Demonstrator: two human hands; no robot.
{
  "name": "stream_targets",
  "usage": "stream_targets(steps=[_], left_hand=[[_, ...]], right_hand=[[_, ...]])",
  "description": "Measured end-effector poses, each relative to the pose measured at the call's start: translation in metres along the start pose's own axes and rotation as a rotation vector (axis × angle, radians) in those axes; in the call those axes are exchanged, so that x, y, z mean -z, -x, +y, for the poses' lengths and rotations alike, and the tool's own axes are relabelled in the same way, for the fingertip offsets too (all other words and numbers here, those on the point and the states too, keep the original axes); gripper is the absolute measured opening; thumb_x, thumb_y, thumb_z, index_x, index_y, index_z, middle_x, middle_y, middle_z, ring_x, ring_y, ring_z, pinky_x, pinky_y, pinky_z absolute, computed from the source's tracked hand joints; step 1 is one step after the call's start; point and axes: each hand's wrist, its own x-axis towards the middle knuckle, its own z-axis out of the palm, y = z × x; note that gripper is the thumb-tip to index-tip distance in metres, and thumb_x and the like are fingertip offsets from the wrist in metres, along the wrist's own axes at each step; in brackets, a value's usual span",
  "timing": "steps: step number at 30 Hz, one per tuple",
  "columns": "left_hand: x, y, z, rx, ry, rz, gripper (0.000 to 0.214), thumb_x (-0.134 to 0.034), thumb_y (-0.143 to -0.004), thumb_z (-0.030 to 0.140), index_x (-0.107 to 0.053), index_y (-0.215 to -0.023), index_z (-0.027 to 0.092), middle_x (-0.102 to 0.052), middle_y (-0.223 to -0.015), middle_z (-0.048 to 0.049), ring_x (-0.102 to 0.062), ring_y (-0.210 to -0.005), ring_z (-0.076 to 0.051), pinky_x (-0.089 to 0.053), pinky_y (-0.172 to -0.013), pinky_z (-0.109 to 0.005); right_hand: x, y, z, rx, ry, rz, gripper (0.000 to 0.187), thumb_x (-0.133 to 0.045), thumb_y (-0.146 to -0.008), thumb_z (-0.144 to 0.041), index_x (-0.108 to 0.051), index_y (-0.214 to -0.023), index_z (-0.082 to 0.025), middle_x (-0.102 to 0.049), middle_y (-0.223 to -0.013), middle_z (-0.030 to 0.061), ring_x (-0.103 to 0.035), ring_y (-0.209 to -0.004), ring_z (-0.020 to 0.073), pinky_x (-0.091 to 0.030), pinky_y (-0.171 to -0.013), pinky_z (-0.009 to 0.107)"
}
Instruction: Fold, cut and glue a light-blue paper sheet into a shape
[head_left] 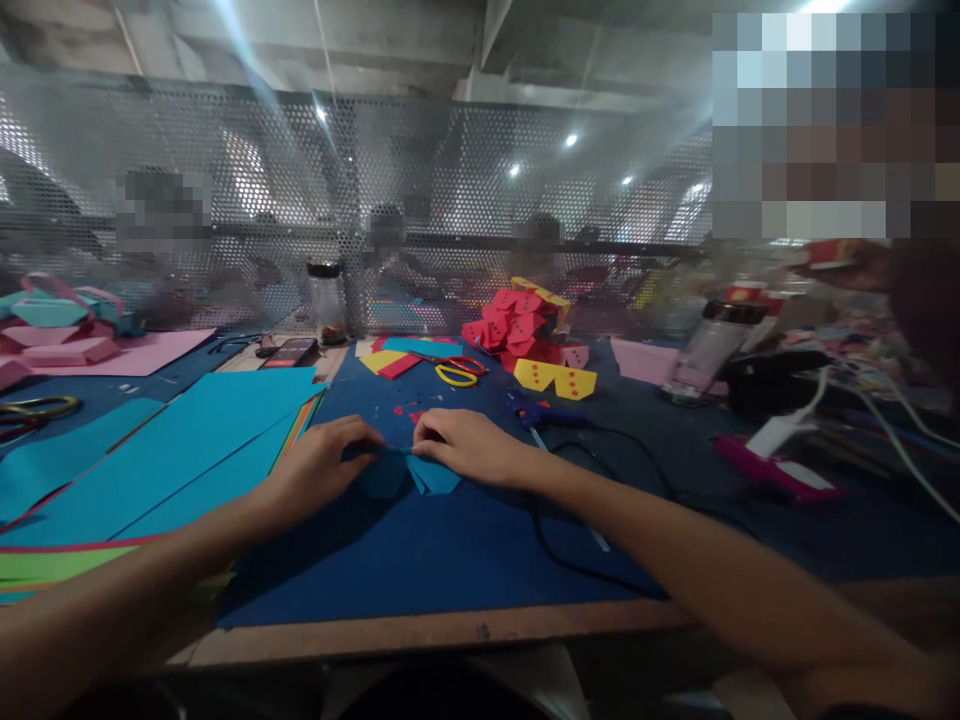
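Over the blue table mat, both hands pinch a small folded blue paper piece (436,478) along its upper edge. My left hand (326,458) is closed at its left end, with the thumb and fingers curled together. At the middle and right part, my right hand (461,442) is closed on the same paper, its fingertips bent down. Pleats or flaps fan out below the right fingers; the fingers hide part of the top edge. Just beyond the hands lie small red scraps (417,416) and scissors (459,374) with yellow and red handles.
Blue sheets (225,425) are stacked at left. Red folded paper shapes (517,325) and a yellow dotted one (556,379) sit ahead. A glue gun (551,415) trails its cable near my right forearm. Bottles (327,305), a power strip (780,470) and another person's hand (851,265) are around.
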Motion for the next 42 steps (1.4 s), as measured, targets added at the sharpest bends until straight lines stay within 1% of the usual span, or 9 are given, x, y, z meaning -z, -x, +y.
stream_targets(steps=[9,13,18,21,25,29,34,39,42], left_hand=[[0.007,-0.002,0.005,0.06,0.063,0.074,0.012,-0.056,-0.086,0.023,-0.066,-0.09,0.019,-0.069,-0.086,-0.0027,-0.064,-0.081,-0.02,-0.05,-0.073,-0.031],[0.013,-0.004,0.002,0.055,0.0,0.194,0.011,-0.054,-0.087,0.024,-0.064,-0.088,0.02,-0.068,-0.086,-0.0036,-0.063,-0.081,-0.021,-0.05,-0.074,-0.034],[0.028,-0.005,0.006,0.049,0.027,0.375,0.011,-0.057,-0.088,0.031,-0.063,-0.088,0.021,-0.068,-0.093,-0.0034,-0.063,-0.094,-0.023,-0.049,-0.086,-0.038],[0.035,-0.004,0.016,0.033,0.134,0.405,0.013,-0.059,-0.089,0.035,-0.063,-0.09,0.022,-0.068,-0.099,-0.0042,-0.063,-0.101,-0.023,-0.047,-0.093,-0.04],[0.036,-0.004,0.026,-0.047,0.312,0.333,0.013,-0.061,-0.091,0.034,-0.064,-0.088,0.022,-0.069,-0.097,-0.0048,-0.061,-0.112,-0.024,-0.043,-0.101,-0.042],[0.032,-0.007,0.034,-0.089,0.409,0.178,0.016,-0.063,-0.09,0.036,-0.065,-0.087,0.02,-0.071,-0.096,-0.0068,-0.061,-0.111,-0.025,-0.044,-0.101,-0.043],[0.025,-0.01,0.043,-0.044,0.562,0.007,0.021,-0.066,-0.087,0.039,-0.065,-0.089,0.019,-0.071,-0.101,-0.0064,-0.064,-0.102,-0.023,-0.048,-0.093,-0.039],[0.017,-0.013,0.047,0.0,0.685,-0.053,0.022,-0.072,-0.082,0.04,-0.068,-0.085,0.019,-0.072,-0.096,-0.0049,-0.065,-0.095,-0.022,-0.05,-0.09,-0.035],[0.014,-0.013,0.048,0.053,0.782,-0.044,0.023,-0.075,-0.079,0.041,-0.069,-0.087,0.02,-0.074,-0.098,-0.0043,-0.067,-0.094,-0.022,-0.052,-0.087,-0.035]], right_hand=[[0.013,0.004,-0.003,0.031,0.017,0.109,0.019,-0.06,-0.092,-0.035,-0.07,-0.09,-0.018,-0.071,-0.093,0.0043,-0.061,-0.083,0.0163,-0.039,-0.072,0.027],[0.03,0.004,-0.001,-0.007,-0.027,0.189,0.022,-0.057,-0.093,-0.037,-0.069,-0.089,-0.019,-0.071,-0.09,0.0041,-0.062,-0.083,0.0165,-0.04,-0.074,0.028],[0.06,-0.002,0.026,-0.144,-0.575,0.409,0.05,-0.041,-0.095,-0.061,-0.064,-0.094,-0.016,-0.068,-0.08,0.0066,-0.062,-0.072,0.0159,-0.047,-0.07,0.029],[0.063,-0.005,0.041,-0.191,-0.846,0.465,0.048,-0.043,-0.094,-0.061,-0.063,-0.096,-0.017,-0.067,-0.084,0.0067,-0.06,-0.072,0.0149,-0.049,-0.07,0.028],[0.049,-0.004,0.027,-0.108,-0.814,0.391,0.025,-0.059,-0.091,-0.042,-0.062,-0.102,-0.019,-0.065,-0.084,0.0033,-0.059,-0.074,0.014,-0.049,-0.075,0.029],[0.037,0.008,-0.011,0.117,-0.633,0.22,0.026,-0.057,-0.094,-0.033,-0.064,-0.118,-0.026,-0.062,-0.095,0.0014,-0.058,-0.085,0.0145,-0.048,-0.081,0.031],[0.033,0.022,-0.034,0.321,-0.502,0.156,0.018,-0.06,-0.095,-0.028,-0.073,-0.106,-0.027,-0.055,-0.088,0.001,-0.054,-0.087,0.015,-0.045,-0.083,0.031],[0.034,0.024,-0.037,0.326,-0.492,0.12,0.009,-0.066,-0.09,-0.026,-0.072,-0.096,-0.022,-0.054,-0.09,0.001,-0.055,-0.086,0.0144,-0.046,-0.081,0.028],[0.035,0.023,-0.038,0.342,-0.469,0.175,0.006,-0.065,-0.091,-0.026,-0.067,-0.093,-0.02,-0.056,-0.095,0.002,-0.055,-0.088,0.0143,-0.047,-0.081,0.029]])
